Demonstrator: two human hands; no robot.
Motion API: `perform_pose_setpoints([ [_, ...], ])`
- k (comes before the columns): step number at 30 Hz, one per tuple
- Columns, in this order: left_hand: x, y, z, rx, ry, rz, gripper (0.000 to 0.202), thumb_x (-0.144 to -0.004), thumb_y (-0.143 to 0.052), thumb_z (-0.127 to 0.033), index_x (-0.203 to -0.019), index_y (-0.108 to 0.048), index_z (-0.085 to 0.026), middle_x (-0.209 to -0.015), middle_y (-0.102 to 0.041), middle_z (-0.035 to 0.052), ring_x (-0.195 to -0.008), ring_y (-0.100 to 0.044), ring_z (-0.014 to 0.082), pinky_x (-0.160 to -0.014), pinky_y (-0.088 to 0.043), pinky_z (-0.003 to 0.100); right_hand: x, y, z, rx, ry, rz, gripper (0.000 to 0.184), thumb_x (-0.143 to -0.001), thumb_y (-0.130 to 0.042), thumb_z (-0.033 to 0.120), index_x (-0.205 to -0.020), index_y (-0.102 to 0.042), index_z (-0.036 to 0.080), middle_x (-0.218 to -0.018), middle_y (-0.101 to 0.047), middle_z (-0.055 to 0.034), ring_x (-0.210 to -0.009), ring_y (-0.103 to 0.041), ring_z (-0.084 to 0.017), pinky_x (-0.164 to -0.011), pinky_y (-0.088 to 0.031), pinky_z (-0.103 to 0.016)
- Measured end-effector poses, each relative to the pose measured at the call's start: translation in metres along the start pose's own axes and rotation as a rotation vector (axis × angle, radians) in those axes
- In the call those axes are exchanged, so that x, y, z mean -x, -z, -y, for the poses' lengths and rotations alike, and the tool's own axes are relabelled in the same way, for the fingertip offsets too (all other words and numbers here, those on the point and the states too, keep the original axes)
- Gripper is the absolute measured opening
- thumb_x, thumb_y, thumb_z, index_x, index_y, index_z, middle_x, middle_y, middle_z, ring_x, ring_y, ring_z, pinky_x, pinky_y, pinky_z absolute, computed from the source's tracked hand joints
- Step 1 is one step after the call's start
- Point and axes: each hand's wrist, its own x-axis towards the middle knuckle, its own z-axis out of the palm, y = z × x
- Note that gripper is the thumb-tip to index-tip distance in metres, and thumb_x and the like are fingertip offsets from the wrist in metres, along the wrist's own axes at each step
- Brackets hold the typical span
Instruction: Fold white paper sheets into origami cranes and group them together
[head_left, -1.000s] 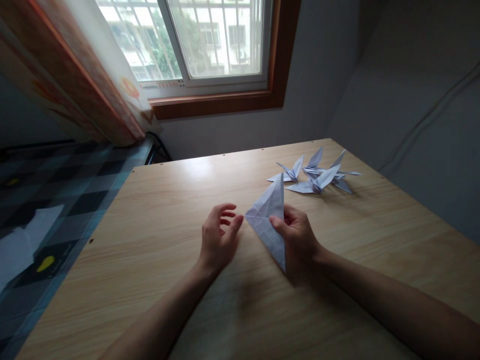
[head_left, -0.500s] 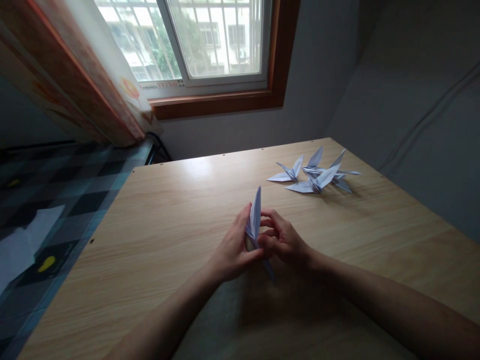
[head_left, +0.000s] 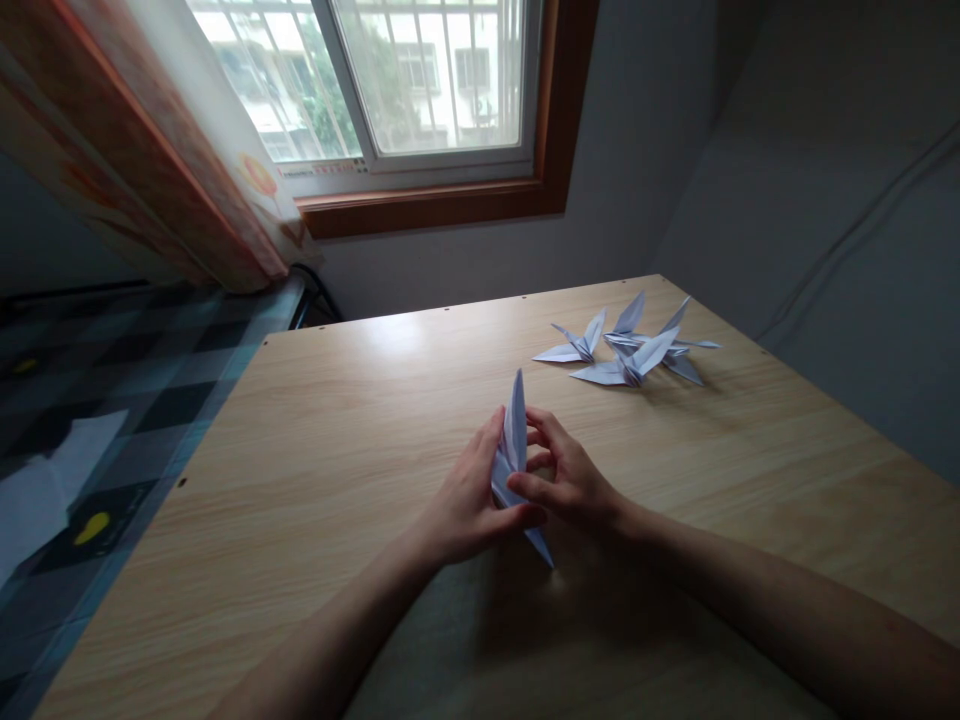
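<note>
A white folded paper crane [head_left: 514, 430] stands between my two hands near the middle of the table, one long point upward and another slanting down toward me. My left hand [head_left: 476, 495] grips it from the left, the thumb crossing its lower part. From the right, my right hand [head_left: 559, 475] pinches its middle between thumb and fingers. Part of the paper's folds is hidden behind my fingers. Farther back on the right lie several finished-looking paper cranes [head_left: 634, 360] with spread wings, close together.
The pale wooden table [head_left: 315, 470] extends to the wall under a window [head_left: 442, 80]. On the left, a checked cloth surface [head_left: 150, 350] holds loose white paper sheets [head_left: 45, 490]. A patterned curtain [head_left: 202, 150] hangs there, and a cable [head_left: 847, 230] runs along the right wall.
The held paper has turned slightly, showing more of its face and its lower point. My right thumb has shifted a little up and left over the folds.
</note>
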Motion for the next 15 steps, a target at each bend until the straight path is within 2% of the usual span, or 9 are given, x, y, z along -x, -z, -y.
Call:
perform_pose_setpoints([
  [2, 0.0004, 0.0004, 0.0002, 0.002, 0.004, -0.003, 0.086, -0.081, -0.069, -0.041, -0.15, -0.023, -0.018, -0.151, -0.036, 0.0224, -0.138, -0.038, 0.0398, -0.108, -0.04, 0.06, -0.0001, 0.0003, 0.0014, -0.03, -0.023, 0.018, 0.074, -0.075, -0.075, 0.046, -0.135, -0.039, 0.023, -0.113, -0.058, -0.0117, -0.093, -0.063, -0.024, -0.064, -0.057, -0.033],
  [7, 0.0017, 0.0019, 0.0015, 0.001, 0.022, 0.018, 0.086, -0.083, -0.067, -0.042, -0.151, -0.021, -0.018, -0.154, -0.032, 0.021, -0.14, -0.034, 0.0382, -0.112, -0.036, 0.058, -0.0019, 0.0016, 0.0013, -0.101, -0.006, 0.02, 0.066, -0.076, -0.075, 0.042, -0.132, -0.043, 0.025, -0.13, -0.053, -0.0126, -0.098, -0.061, -0.023, -0.069, -0.056, -0.032],
  [12, 0.0025, 0.0016, 0.0041, 0.049, 0.025, 0.009, 0.087, -0.083, -0.064, -0.043, -0.153, -0.017, -0.021, -0.156, -0.029, 0.017, -0.143, -0.03, 0.0366, -0.116, -0.029, 0.057, -0.001, 0.0017, 0.0025, -0.134, -0.053, 0.023, 0.062, -0.079, -0.072, 0.038, -0.132, -0.043, 0.026, -0.121, -0.058, -0.011, -0.097, -0.061, -0.023, -0.063, -0.054, -0.029],
  [15, 0.0027, 0.0012, 0.0062, 0.088, 0.026, 0.017, 0.084, -0.083, -0.062, -0.039, -0.153, -0.018, -0.022, -0.157, -0.028, 0.0147, -0.144, -0.028, 0.036, -0.117, -0.027, 0.057, -0.0005, 0.0016, 0.0038, -0.121, -0.045, 0.02, 0.059, -0.079, -0.069, 0.034, -0.132, -0.043, 0.026, -0.123, -0.057, -0.0112, -0.097, -0.061, -0.023, -0.064, -0.053, -0.03],
])
